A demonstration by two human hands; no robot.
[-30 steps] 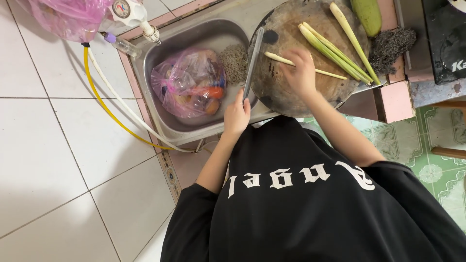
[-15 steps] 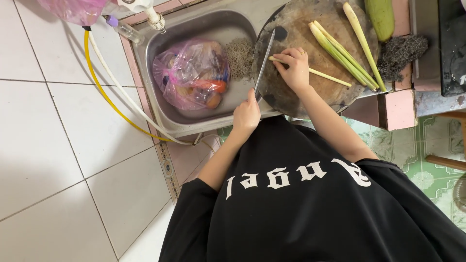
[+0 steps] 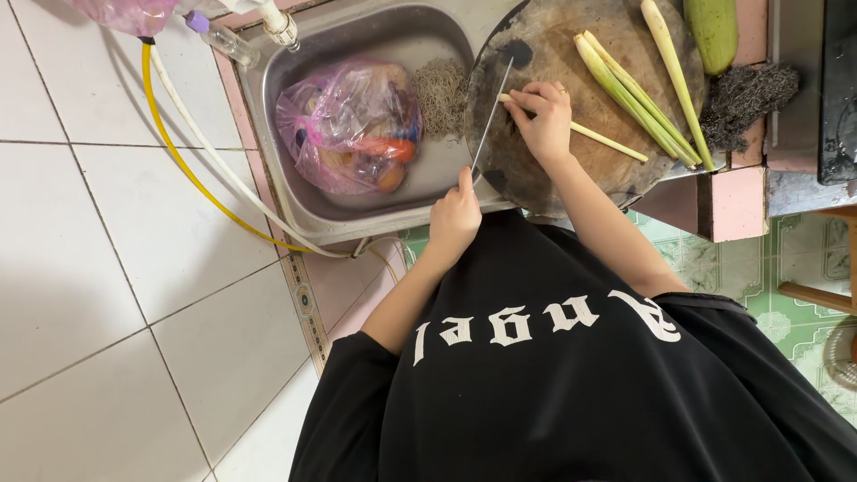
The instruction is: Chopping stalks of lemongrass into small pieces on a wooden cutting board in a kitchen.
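My left hand [image 3: 455,219] grips the handle of a long knife [image 3: 492,116], whose blade stands edge-down on a round, dark wooden chopping board [image 3: 558,40]. My right hand [image 3: 541,120], with a ring on one finger, pins the end of a pale lemongrass stalk [image 3: 611,143] to the board right beside the blade. Several more lemongrass stalks [image 3: 636,89] lie on the board's right half.
The board rests over the right end of a steel sink [image 3: 299,192], which holds a pink plastic bag of vegetables [image 3: 353,125] and a wire scrubber [image 3: 442,85]. A green gourd [image 3: 714,27], a dark scouring pad [image 3: 748,94] and a yellow hose [image 3: 192,178] are nearby.
The knife has turned from lying flatter to standing on its edge by the stalk's end. My right hand has curled tighter over the stalk. The view has shifted slightly.
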